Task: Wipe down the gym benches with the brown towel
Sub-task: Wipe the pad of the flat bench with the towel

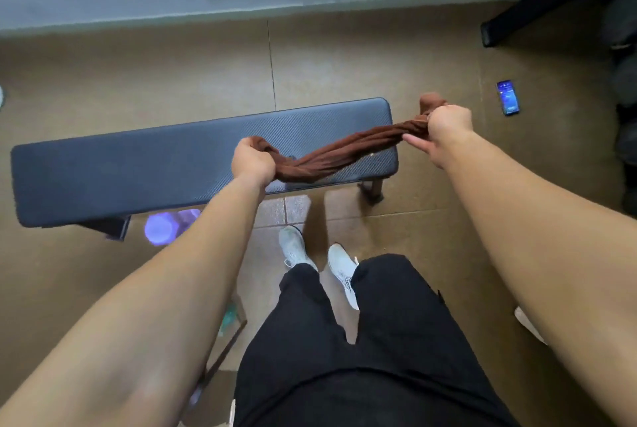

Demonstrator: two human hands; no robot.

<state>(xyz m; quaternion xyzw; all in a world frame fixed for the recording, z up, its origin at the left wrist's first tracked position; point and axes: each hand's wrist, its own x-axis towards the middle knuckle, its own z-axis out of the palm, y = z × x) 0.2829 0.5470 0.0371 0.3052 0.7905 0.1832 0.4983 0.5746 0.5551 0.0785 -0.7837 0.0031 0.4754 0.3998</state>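
Tan tiled floor, grey wall, a long dark padded bench surface. Over its right end the twisted brown cloth towel stretches ropelike — left grip and right grip each clamped on an end. Soft, light, limp — likely best bunched in one palm.

Brown towel twisted ropelike above dark padded bench — right end.

Gym — padded bench (tiled floor)
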